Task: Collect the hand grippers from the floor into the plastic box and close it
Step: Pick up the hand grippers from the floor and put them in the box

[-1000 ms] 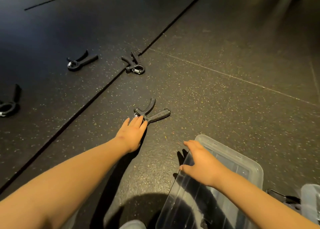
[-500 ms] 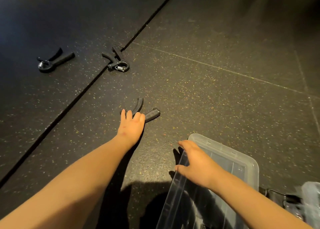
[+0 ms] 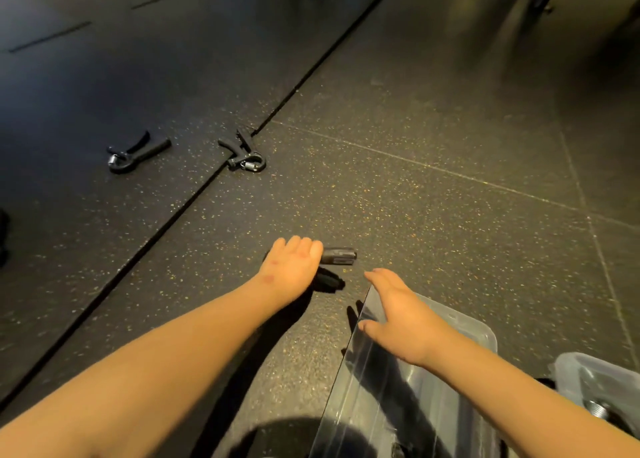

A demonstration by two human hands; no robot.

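Gripping hand gripper (image 3: 338, 256) on floor (image 3: 415, 139) with left hand (image 3: 292, 267), fingers curled; resting right hand (image 3: 398, 315), fingers straight, on plastic box (image 3: 481, 333) edge.

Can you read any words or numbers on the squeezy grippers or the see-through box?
No text can be read.
The hand gripper in the left hand: faint mark on its handle, too blurred to read.
The far gripper, seam gripper, plastic box: nothing written shows.
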